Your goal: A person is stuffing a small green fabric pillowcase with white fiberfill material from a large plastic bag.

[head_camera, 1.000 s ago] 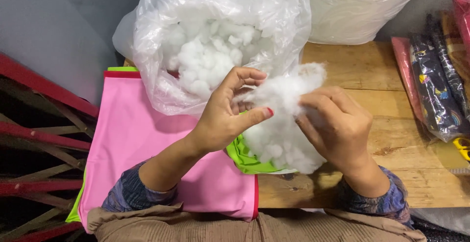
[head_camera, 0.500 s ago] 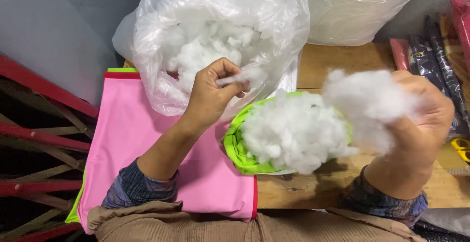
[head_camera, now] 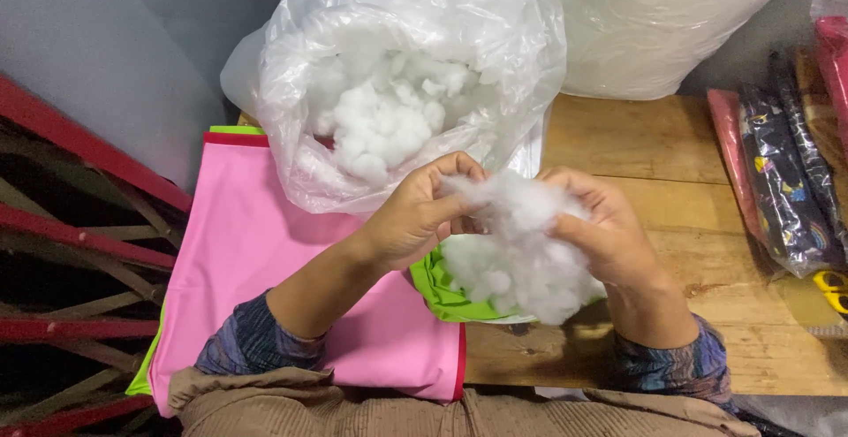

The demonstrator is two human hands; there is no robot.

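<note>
- Both hands meet mid-frame: the left hand and right hand each pinch, fingers curled, the same tuft of white stuffing.
- Just below, at 6 o'clock of the hands, more stuffing fills a green cover.
- A clear plastic bag, open and full of stuffing, stands close at 12 o'clock, crowding that side.
- Pink cloth lies at 9 o'clock, over the table's left edge.
- Bare wooden table at 2 o'clock offers room.
- Dark patterned packets line the 3 o'clock edge; a big pale sack sits at 1 o'clock.
</note>
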